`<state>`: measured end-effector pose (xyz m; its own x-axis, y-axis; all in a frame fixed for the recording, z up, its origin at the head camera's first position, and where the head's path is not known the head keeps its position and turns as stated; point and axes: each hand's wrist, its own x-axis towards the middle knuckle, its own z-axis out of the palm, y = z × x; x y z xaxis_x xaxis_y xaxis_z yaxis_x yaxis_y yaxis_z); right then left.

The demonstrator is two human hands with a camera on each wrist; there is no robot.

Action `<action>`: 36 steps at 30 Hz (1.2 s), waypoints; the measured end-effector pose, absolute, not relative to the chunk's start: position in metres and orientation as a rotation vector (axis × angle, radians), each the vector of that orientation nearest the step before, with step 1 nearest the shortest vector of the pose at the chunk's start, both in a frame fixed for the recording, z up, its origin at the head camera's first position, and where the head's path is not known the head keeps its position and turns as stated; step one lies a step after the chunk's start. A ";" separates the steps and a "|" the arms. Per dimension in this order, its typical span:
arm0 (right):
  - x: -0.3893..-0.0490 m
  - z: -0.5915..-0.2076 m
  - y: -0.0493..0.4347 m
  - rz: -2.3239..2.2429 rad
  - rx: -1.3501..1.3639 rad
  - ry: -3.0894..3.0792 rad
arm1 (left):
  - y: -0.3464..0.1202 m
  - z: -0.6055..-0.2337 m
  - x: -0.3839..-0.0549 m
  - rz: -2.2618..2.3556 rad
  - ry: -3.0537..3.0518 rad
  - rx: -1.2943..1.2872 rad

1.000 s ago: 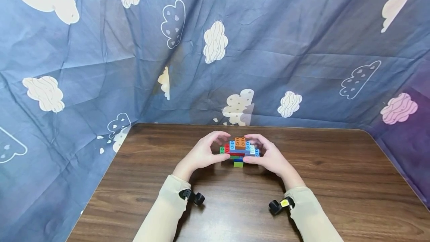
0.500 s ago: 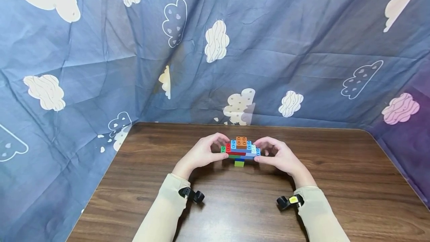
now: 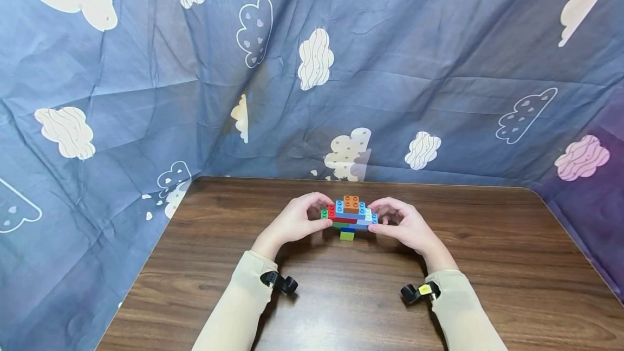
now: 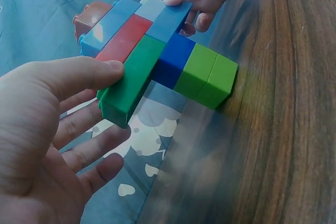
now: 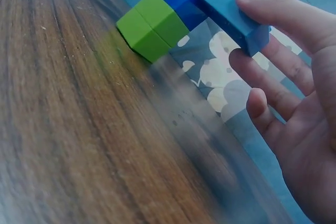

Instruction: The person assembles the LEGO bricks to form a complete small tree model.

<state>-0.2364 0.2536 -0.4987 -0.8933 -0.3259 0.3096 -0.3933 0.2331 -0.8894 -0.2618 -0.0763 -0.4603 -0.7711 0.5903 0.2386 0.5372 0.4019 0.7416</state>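
A build of colourful toy bricks (image 3: 346, 220) stands upright near the middle of the table. Its narrow foot is lime green bricks (image 4: 205, 77) under a dark blue brick (image 4: 176, 60). Wider layers spread above, narrowing again to an orange-brown brick (image 3: 351, 204) on top. My left hand (image 3: 299, 221) pinches the left end, thumb on the front of the green brick (image 4: 135, 72), fingers behind. At the other end my right hand (image 3: 409, 227) pinches the light blue brick (image 5: 228, 14), its thumb on the front face. Lower fingers of both hands stretch loosely beneath.
The wooden table (image 3: 341, 297) reaches back to a blue cloth (image 3: 273, 123) with cloud prints. Small black cameras sit on both wrists, one a left wrist camera (image 3: 288, 285) and one a right wrist camera (image 3: 409, 293).
My right hand has slid right, from the front of the build to its right end, and grips there. The left hand stays at its end. The upper bricks show slightly higher.
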 end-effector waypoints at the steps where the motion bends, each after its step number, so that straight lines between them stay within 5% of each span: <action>1: -0.236 -0.499 0.254 1.778 0.708 -2.419 | -0.076 -0.460 -0.262 1.331 2.578 1.034; 36: -0.239 -0.509 0.251 1.903 0.620 -2.458 | -0.074 -0.480 -0.267 1.343 2.554 0.912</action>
